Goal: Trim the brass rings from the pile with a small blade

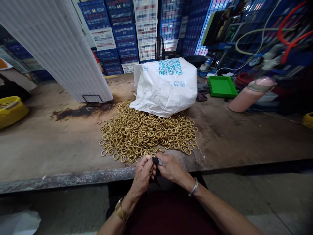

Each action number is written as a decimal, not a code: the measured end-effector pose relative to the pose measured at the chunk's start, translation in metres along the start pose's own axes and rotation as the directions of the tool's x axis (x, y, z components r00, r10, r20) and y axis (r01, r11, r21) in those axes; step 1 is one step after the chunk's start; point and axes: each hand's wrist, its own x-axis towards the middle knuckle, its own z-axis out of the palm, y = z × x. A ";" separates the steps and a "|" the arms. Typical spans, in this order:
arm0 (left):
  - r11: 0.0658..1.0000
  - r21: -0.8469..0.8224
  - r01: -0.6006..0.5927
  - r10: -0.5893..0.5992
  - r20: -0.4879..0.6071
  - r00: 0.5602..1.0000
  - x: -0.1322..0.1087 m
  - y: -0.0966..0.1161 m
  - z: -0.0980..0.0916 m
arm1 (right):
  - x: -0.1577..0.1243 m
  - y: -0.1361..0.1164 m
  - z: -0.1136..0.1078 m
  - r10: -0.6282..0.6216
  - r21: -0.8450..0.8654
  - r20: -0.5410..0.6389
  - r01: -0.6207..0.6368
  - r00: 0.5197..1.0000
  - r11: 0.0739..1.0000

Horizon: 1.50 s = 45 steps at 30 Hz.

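At the table's front edge my two hands meet just before a wide pile of brass-coloured rings (144,130). My left hand (143,171) is closed, pinching a ring (151,170) that shows partly between the fingers. In my right hand (171,166) is a small dark tool (156,160), perhaps a knife or file; its tip reaches my left fingertips. The fingers hide most of it, so its exact kind is unclear. Behind the pile a white sack (168,91) with blue print lies with its mouth over the rings.
A white ribbed panel (66,49) stands on the left in a black wire stand (93,99). Farther left sits a yellow container (12,112). To the right are a green tray (222,86) and a pink bottle (250,94). Stacked blue crates (124,36) line the back.
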 end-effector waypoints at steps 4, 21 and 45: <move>0.998 0.061 0.001 0.001 -0.023 1.000 0.000 0.000 0.000 | 0.000 0.001 0.000 -0.004 -0.034 0.022 0.005 1.000 0.999; 0.980 -0.155 0.124 -0.110 0.093 0.990 -0.016 0.010 0.004 | 0.007 0.030 -0.003 0.230 -0.231 -0.134 -0.256 0.964 0.939; 0.899 -0.398 0.182 -0.179 0.044 0.983 0.005 0.008 -0.001 | 0.021 0.030 -0.006 0.285 0.251 -0.180 -0.236 0.941 0.939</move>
